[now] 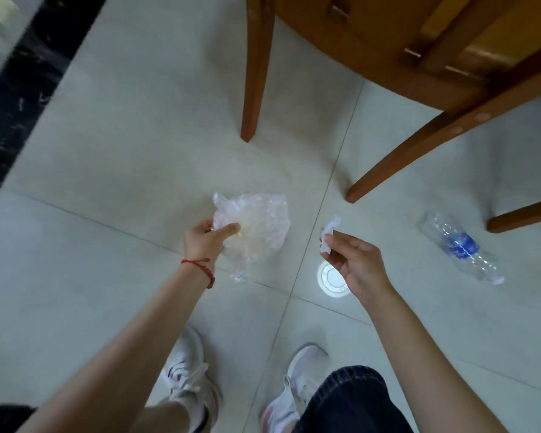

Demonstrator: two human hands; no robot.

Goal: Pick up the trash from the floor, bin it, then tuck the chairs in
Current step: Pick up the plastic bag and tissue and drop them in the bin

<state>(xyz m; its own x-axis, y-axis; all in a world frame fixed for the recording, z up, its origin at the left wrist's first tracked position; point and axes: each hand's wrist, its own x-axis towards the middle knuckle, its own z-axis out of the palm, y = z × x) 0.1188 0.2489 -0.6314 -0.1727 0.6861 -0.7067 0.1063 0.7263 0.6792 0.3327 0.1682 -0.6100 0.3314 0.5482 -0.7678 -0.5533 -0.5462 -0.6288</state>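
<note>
Hands: L (207, 239) grips bag (256, 232), R (353, 260) tissue (328, 234); bottle (459, 245) nr chair leg (419, 151).

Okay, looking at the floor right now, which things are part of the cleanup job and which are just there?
Job:
- crumpled clear plastic bag, in left hand
- white paper scrap, in right hand
- crushed clear plastic bottle with blue label
- round white lid
- wooden chair

Just there:
- white sneakers
- red string bracelet
</note>
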